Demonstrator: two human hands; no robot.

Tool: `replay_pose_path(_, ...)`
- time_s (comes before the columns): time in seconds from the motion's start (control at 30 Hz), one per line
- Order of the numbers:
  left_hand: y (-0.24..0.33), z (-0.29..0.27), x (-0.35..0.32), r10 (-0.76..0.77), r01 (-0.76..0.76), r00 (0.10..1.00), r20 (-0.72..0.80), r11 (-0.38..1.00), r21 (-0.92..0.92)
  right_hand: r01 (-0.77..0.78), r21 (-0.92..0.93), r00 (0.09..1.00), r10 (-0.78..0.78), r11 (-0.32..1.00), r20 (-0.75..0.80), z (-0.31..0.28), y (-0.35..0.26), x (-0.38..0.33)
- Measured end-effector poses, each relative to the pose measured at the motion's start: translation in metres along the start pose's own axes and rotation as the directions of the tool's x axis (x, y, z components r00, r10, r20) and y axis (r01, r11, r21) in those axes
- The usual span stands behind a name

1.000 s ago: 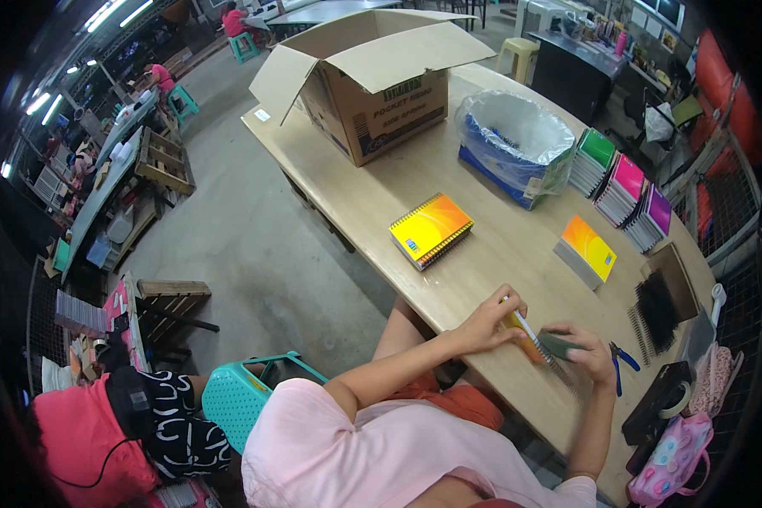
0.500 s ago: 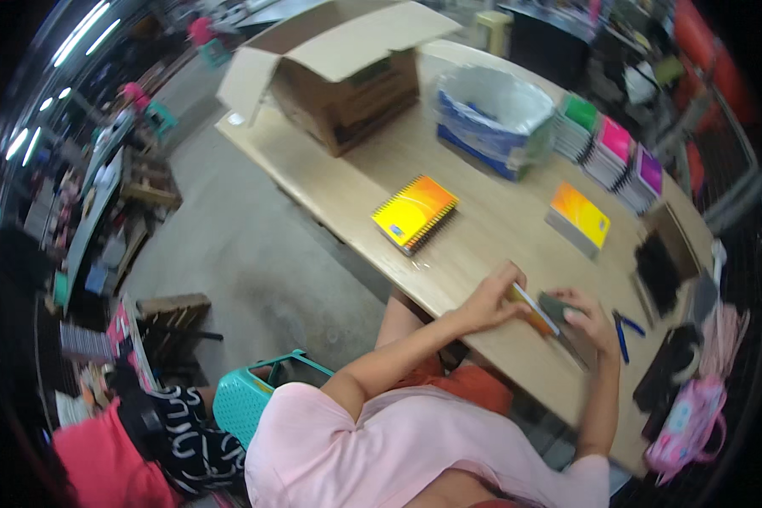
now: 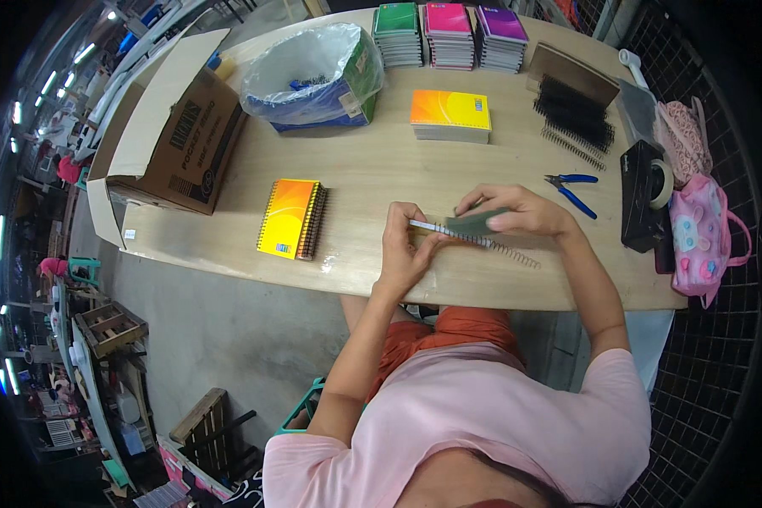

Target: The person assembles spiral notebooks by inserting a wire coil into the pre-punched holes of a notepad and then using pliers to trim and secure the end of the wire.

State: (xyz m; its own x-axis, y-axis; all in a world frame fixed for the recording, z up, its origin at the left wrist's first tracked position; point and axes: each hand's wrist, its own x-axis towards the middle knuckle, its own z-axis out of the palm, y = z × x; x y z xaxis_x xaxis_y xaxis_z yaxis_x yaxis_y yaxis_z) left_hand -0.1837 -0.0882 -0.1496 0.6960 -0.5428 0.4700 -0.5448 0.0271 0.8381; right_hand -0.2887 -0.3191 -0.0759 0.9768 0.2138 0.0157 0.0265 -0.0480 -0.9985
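My left hand (image 3: 406, 254) pinches a small notebook (image 3: 423, 225) held on edge above the table, its spine side up. Along that edge runs a thin spiral wire coil (image 3: 515, 252), whose free end sticks out to the right past the pages. Closed around a dark green, flat pad (image 3: 472, 223), my right hand (image 3: 525, 208) presses it against the coil. Left of my hands lies a stack of yellow-orange spiral notebooks (image 3: 288, 218). Beyond them sits a stack of unbound yellow-orange pads (image 3: 450, 114).
Blue-handled pliers (image 3: 577, 193) and a pile of black coils (image 3: 574, 114) lie at the right, near a black tape dispenser (image 3: 639, 199) and pink pouch (image 3: 698, 237). Farther back stand a plastic-lined box (image 3: 313, 80) and green notebooks (image 3: 396, 38). A cardboard carton (image 3: 182, 144) stands left.
My head view has turned, so the table now lies squarely ahead. The notebook and coil remain in my hands, and the green pad now lies along the coil.
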Motion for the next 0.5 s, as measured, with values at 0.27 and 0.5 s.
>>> replay_pose_path(0.27, 0.000, -0.009, 0.000, -0.045, 0.046, 0.997, 0.059, 0.999, -0.003, -0.004, -0.491, 0.999, 0.020, 0.871, 0.026, 0.007, 0.002, 0.029)
replay_pose_path(0.5, -0.022, -0.029, -0.003, -0.266, 0.264, 0.962, 0.063, 0.842, -0.471, 0.044, 0.152, 0.998, -0.050, 0.987, 0.035, 0.010, 0.004, 0.027)
